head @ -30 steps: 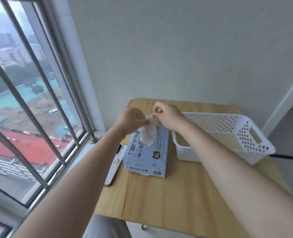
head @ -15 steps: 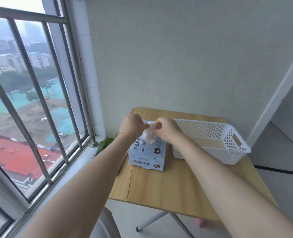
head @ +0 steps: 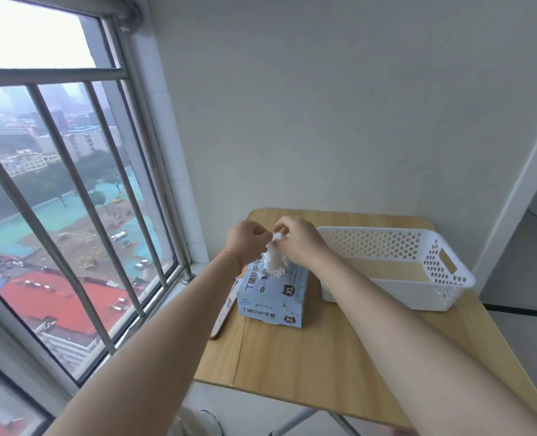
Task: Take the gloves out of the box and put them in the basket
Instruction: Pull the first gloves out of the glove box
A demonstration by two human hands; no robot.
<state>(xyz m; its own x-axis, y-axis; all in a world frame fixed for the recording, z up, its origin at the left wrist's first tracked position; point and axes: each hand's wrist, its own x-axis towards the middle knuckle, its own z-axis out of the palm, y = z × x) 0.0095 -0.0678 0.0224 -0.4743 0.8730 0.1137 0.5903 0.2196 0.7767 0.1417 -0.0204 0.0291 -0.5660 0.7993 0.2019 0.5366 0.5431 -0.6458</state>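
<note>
On the little wooden table (head: 308,350) by the window we've got the glove box (head: 273,294), a pale blue carton with dark printed characters on its top and front and "XL" badges near the corners, lying flat with its near end toward us. Coming up out of the slot in its top is a crumpled white wad of gloves (head: 273,262), bunched and wrinkly, with its lower part sitting on the box and its upper tip drawn up between our hands. Our left hand (head: 248,243) is curled over with the fingertips pinching the top of the wad from the window side, and there's a thin red string round that wrist. Our right hand (head: 298,240) comes in from the other side, fingers bent and pinching the same tip, so both hands meet right above the box. Just to the right of the box, sitting on the table, is the white plastic basket (head: 449,278), with honeycomb holes in its walls, a handle cutout at the far right end, and the wood showing through its bottom. Tucked against the box's left side is a flat phone-like thing (head: 224,313), mostly hidden by our left forearm.
</note>
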